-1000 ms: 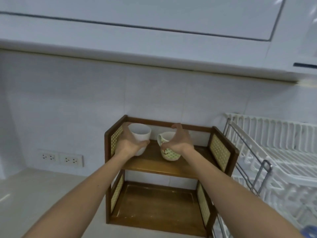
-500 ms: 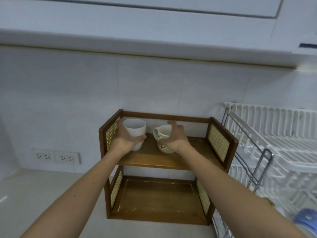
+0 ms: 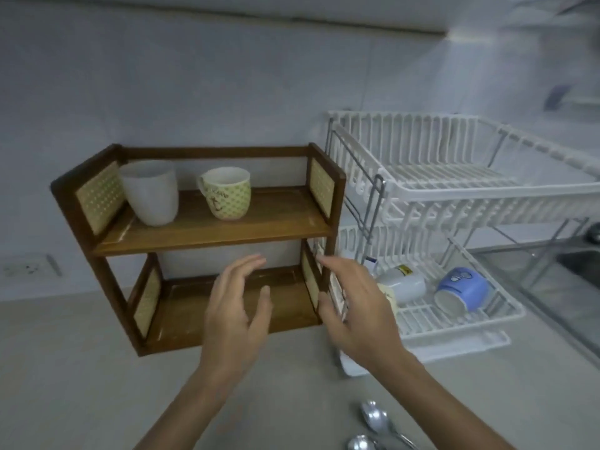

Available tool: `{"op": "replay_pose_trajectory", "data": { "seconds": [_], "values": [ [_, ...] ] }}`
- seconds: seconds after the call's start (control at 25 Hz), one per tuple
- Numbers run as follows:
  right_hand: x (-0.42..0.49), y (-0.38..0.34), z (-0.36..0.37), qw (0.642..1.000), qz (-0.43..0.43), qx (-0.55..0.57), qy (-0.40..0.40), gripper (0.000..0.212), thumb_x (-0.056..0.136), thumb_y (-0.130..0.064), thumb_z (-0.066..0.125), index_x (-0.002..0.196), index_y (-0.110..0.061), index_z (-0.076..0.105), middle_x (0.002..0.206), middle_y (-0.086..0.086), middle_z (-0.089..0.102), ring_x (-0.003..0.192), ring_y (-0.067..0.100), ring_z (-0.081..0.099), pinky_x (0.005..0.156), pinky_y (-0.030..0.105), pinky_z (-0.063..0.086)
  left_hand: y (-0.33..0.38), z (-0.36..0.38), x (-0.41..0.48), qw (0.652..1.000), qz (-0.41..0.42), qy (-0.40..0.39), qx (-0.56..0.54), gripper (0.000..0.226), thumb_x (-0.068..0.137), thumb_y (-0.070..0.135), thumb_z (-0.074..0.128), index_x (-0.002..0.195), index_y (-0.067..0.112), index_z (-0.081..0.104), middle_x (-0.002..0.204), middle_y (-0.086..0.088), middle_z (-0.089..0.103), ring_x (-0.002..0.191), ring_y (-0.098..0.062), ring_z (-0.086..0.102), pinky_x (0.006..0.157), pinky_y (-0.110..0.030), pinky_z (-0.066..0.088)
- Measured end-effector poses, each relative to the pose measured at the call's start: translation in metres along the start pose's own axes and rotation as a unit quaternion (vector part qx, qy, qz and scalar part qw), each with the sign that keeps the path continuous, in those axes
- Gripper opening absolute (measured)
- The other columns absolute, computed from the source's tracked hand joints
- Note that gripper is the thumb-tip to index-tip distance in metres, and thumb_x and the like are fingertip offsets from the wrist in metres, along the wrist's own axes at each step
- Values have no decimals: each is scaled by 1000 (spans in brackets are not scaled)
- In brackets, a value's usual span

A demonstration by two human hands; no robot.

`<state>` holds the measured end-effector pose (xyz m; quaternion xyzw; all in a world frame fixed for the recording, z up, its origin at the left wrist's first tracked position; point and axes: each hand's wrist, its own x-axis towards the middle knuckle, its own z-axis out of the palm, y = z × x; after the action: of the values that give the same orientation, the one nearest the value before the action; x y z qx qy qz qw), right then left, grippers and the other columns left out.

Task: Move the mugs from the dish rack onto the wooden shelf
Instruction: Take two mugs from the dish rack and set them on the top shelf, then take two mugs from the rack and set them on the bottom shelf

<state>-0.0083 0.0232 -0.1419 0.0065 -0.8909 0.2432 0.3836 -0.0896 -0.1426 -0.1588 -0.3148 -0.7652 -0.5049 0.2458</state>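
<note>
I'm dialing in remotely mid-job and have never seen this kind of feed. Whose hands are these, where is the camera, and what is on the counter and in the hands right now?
There is no machine here: a person works with two bare hands, and the single wide-angle camera sits on their head, looking forward and down.

The left hand and right hand are both open and hold nothing, in front of the lower level of the wooden shelf.

On its upper level stand a white mug and a green patterned mug, upright and apart.

To the right is the white dish rack. Its lower tier holds a blue mug and a white mug with a yellow mark, both lying on their sides. Spoons lie on the counter.
</note>
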Motion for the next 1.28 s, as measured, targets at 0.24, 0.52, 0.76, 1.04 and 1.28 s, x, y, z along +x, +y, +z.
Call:
{"op": "replay_pose_trajectory", "data": {
  "seconds": [0.24, 0.52, 0.76, 1.04, 1.28],
  "values": [
    [-51, 118, -59, 981, 64, -175, -46, 48, 78, -14, 63, 125, -5, 57, 133, 16, 56, 122, 33, 52, 95, 46, 46, 59, 113, -59, 981, 35, -171, -88, 48, 88, 17, 51, 135, 22, 44, 139, 10, 44, 134, -1, 37, 109, -13, 29],
    [-39, 260, -87, 885, 374, -252, -121, 64, 94, -43, 46, 147, -13, 25, 154, 22, 19, 143, 36, 15, 113, 49, 21, 59, 243, -20, 939, -164, -294, 69, 79, 88, 25, 60, 151, 20, 13, 160, -11, 13, 145, -26, 18, 116, -36, 24],
    [-23, 312, -84, 829, 558, -33, -33, 75, 89, -45, 55, 145, -13, 18, 142, 29, 27, 124, 46, 41, 95, 44, 39, 44, 284, -10, 862, -334, -325, 201, 98, 78, 50, 66, 150, 22, 5, 147, -17, 28, 129, -39, 38, 101, -45, 40],
    [-16, 321, -75, 751, 640, 139, 86, 98, 69, -30, 78, 143, -20, 14, 128, 29, 44, 105, 40, 54, 74, 35, 43, 44, 293, -16, 867, -372, -248, 221, 103, 70, 50, 75, 146, 14, 16, 136, -20, 41, 121, -39, 47, 94, -44, 47],
    [-24, 306, -81, 820, 536, 156, 125, 98, 61, -27, 82, 139, -19, 23, 119, 19, 51, 92, 32, 57, 77, 39, 50, 55, 280, -21, 907, -329, -187, 185, 103, 67, 44, 79, 146, 13, 20, 137, -18, 41, 119, -38, 47, 93, -44, 45]
  ]
}}
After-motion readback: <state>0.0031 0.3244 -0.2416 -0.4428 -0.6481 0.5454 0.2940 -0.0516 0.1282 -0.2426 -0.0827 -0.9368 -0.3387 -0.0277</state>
